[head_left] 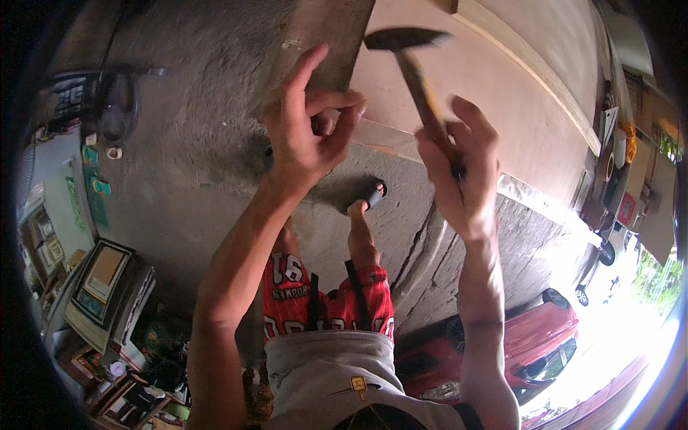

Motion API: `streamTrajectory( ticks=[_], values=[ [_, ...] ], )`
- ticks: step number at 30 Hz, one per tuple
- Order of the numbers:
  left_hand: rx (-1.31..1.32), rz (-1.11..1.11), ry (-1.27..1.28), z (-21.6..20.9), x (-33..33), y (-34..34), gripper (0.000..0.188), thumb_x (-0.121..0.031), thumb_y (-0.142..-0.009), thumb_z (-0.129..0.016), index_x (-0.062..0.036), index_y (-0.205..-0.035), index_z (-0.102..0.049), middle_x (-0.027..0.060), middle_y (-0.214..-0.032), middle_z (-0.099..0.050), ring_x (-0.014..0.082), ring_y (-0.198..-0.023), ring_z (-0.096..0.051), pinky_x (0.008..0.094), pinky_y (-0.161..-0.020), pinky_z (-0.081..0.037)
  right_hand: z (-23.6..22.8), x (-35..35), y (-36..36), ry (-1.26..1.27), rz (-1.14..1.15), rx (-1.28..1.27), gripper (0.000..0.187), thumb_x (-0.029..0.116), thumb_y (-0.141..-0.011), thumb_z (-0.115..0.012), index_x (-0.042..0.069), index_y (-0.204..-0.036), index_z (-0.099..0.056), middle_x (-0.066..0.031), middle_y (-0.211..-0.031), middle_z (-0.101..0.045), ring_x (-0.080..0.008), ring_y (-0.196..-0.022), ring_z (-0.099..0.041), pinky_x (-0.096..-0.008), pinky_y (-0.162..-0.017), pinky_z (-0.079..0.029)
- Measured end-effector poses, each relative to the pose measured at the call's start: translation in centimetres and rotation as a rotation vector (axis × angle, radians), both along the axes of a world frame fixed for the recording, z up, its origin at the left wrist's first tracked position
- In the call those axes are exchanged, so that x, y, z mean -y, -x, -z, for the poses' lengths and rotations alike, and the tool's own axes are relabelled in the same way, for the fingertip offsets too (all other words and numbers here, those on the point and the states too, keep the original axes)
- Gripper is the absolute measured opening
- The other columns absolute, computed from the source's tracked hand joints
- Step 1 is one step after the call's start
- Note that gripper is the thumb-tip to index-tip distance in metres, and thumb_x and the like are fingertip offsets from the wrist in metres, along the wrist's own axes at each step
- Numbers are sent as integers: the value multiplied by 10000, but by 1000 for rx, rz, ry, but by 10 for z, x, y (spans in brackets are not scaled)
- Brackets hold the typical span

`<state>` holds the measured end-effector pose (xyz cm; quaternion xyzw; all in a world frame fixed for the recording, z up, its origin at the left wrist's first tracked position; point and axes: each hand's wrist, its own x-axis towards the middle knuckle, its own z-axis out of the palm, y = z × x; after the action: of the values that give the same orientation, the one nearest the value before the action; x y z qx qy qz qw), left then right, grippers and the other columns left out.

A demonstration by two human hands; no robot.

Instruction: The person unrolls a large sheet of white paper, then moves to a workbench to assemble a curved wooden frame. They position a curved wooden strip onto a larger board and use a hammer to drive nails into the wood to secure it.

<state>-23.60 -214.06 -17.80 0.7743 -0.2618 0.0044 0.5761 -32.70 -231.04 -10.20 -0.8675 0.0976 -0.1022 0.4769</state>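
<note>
My right hand is wrapped round the wooden handle of a hammer, raised with its dark metal head toward the far side. To its left, my left hand is held up with thumb and a fingertip pinched together and the index finger pointing up. Whatever the pinch holds, if anything, is too small to make out. Beyond and below the hammer lies a large pale wooden panel, with a long light wood strip along it. Both hands appear apart from the panel.
Rough concrete floor spreads to the left, with a dark plastic chair farther off. Framed pieces lean in a stack at lower left. A red car stands at lower right. My sandalled foot is near the panel's edge.
</note>
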Motion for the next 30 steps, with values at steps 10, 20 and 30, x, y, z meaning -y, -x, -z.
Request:
streamTrajectory(
  ticks=[10,20,30],
  values=[
    [44,-4,133,0,2,-6,620,-43,-811,-685,5,-1345,-374,-9,-732,-686,-6,-445,-476,148,-370,-327,-19,-12,43,177,-124,-209,484,-6,-887,-601,-4,-1353,-469,-189,-1118,-663,-141,-816,-657,-284,-713,-526],
    [42,-47,-36,-7,-1,-4,105,-105,-805,-731,-83,-896,-684,134,-1305,-528,-13,-449,-449,148,-396,-335,-22,-19,46,289,-13,35,566,-30,-865,-613,21,-1395,-421,-233,-968,-651,-276,-790,-676,-364,-627,-545],
    [-69,-45,114,-6,-4,-8,282,-233,-849,-709,-66,-1067,-641,96,-1132,-612,0,-547,-537,166,-450,-415,-13,-19,52,155,73,9,534,-21,-885,-595,8,-1390,-423,-239,-1147,-631,-301,-962,-670,-324,-749,-546]
  ],
)
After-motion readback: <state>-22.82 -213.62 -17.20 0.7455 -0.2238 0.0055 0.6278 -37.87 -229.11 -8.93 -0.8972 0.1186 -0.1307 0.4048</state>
